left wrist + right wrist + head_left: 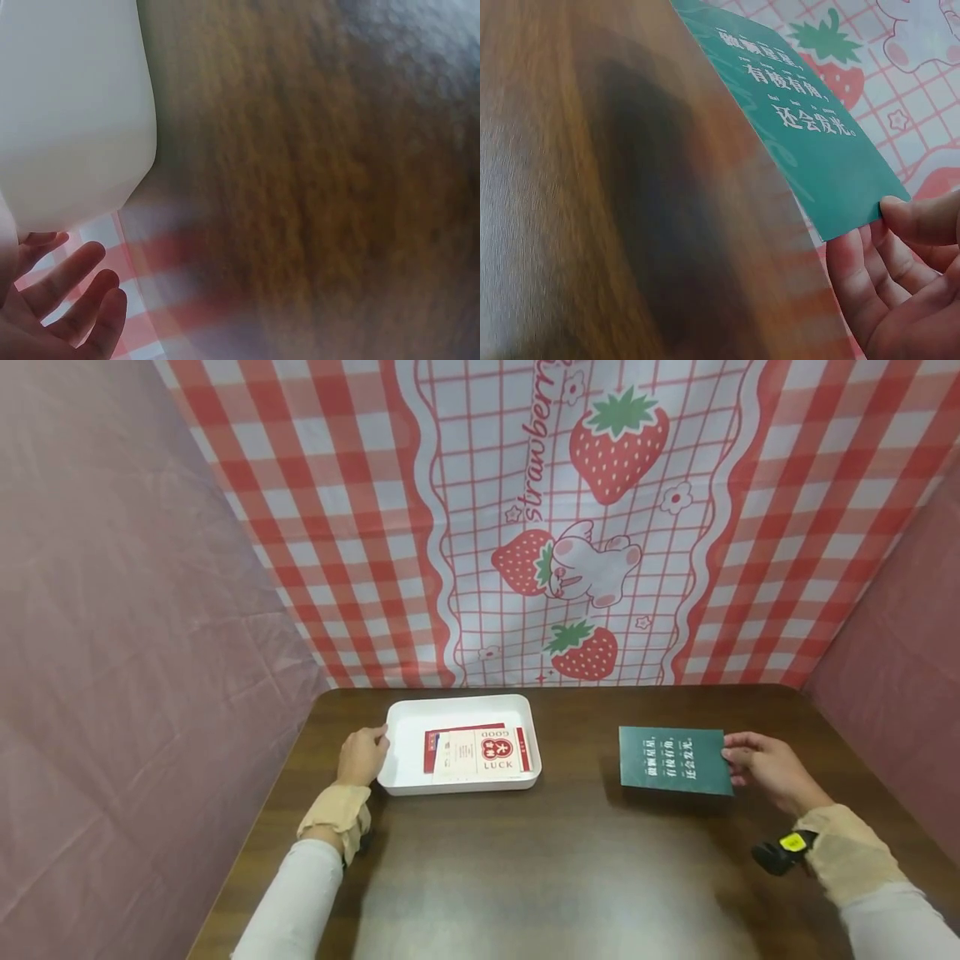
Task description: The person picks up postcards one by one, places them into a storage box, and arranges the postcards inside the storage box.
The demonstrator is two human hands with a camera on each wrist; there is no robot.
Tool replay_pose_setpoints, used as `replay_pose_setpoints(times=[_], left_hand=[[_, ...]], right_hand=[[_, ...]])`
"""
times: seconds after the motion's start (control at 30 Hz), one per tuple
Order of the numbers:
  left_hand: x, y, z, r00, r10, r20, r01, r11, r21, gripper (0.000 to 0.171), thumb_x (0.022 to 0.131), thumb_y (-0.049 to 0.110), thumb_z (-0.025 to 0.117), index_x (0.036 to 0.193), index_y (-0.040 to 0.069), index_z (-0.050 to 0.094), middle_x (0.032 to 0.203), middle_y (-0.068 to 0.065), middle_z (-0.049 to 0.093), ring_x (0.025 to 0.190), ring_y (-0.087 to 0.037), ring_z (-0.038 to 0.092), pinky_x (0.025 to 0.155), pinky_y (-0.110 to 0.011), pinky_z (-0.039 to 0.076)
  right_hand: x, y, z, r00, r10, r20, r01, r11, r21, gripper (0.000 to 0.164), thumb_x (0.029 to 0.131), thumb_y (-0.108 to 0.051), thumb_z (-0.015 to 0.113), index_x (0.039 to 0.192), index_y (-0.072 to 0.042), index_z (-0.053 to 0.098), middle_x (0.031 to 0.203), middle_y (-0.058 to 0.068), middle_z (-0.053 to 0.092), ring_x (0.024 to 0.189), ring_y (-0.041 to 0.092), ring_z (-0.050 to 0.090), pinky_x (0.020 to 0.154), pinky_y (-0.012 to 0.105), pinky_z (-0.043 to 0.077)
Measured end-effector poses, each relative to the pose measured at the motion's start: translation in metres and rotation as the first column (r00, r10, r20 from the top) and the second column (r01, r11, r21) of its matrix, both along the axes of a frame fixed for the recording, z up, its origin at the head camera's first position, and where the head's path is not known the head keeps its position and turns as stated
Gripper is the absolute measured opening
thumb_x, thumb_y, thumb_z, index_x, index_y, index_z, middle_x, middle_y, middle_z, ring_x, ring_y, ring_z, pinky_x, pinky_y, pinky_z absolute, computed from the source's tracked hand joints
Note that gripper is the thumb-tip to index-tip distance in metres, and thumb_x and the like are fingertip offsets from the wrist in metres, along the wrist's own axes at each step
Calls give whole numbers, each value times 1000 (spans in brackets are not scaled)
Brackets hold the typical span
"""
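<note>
A white tray (405,743) sits at the back left of the table, with several red and cream cards (468,756) lying in it, one printed "GOOD LUCK". My left hand (363,753) pinches the tray's left end by the rim; the left wrist view shows the other fingers (105,322) loose beside it. On the right, a dark green card (671,760) with white lettering is raised over the table, its shadow falling below. My right hand (772,768) pinches the card's right edge, thumb on top and fingers beneath, as the right wrist view shows.
Both hands are over a brown wooden table (570,860) with rounded back corners. A red and white checked cloth with strawberries (618,443) hangs behind it. Pinkish fabric walls (135,652) stand at both sides. Each wrist carries a tan band.
</note>
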State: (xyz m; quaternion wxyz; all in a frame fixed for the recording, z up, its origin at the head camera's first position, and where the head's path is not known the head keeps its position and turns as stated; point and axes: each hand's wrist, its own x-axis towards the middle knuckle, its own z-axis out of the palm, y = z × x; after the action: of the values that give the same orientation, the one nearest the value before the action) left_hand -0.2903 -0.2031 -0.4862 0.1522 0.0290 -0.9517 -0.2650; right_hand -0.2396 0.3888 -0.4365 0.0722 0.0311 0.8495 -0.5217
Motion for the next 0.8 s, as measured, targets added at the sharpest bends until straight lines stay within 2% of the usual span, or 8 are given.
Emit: replay_pose_setpoints(times=[0.23, 0.47, 0.8], left_hand=[[0, 0, 1, 1000, 3, 1, -3, 1000, 1, 30, 83, 15, 54, 110, 10, 65, 110, -14, 65, 100, -38, 60, 83, -48, 46], [1, 1, 1, 1000, 0, -1, 0, 1000, -8, 30, 83, 15, 54, 110, 9, 65, 109, -15, 65, 98, -39, 60, 82, -49, 47], [0, 2, -1, 1000, 6, -1, -6, 1000, -3, 31, 82, 15, 54, 110, 10, 65, 110, -15, 65, 99, -38, 60, 82, -49, 47]], right_hand=[[-6, -9, 4, 999, -48, -2, 48, 998, -35, 35, 92, -28, 46, 115, -1, 40, 77, -17, 56, 69, 8, 58, 65, 27, 54], [-12, -24, 9, 999, -44, 1, 44, 998, -50, 42, 92, -27, 47, 120, 2, 37, 77, -16, 55, 70, 7, 58, 66, 27, 54], [-24, -52, 16, 999, -43, -7, 43, 994, -97, 34, 92, -20, 46, 117, 2, 39, 75, -15, 56, 68, 7, 57, 66, 29, 54]])
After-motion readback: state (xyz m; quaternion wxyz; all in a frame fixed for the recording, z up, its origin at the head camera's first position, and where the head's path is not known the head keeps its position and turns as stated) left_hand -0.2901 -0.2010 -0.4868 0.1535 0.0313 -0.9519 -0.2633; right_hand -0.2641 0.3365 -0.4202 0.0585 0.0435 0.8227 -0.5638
